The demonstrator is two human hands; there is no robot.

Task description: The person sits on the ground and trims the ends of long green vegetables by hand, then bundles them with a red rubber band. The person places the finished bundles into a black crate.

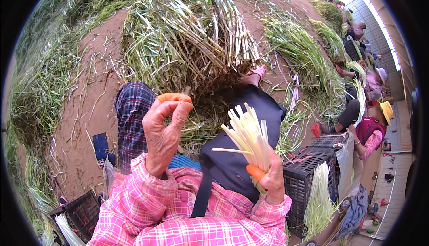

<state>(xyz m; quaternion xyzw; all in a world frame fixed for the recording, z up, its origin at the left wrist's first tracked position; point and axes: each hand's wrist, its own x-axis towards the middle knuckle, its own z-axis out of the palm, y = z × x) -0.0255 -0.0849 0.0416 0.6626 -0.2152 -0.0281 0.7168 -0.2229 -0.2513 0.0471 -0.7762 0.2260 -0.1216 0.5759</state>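
My right hand [273, 177], with an orange finger cover on its thumb, grips a bundle of pale yellow-white leafy-vegetable stalks [249, 132]. Their cut ends fan out away from me, and one stalk sticks out to the left. My left hand [164, 128] is raised, thumb and an orange-covered finger pinched together. Whether a thin strand sits in that pinch is too small to tell. Before me lies a large heap of long green stalks [187, 35] with whitish stems and brown roots. A dark apron [241, 145] covers my right leg.
At right stands a black plastic crate [298, 179], with a bundle of pale stalks [316, 195] against its side. Beyond it sits a person in a yellow hat [372, 128]. Another black crate [82, 212] is at lower left. Green leaf heaps [43, 88] line the earth floor.
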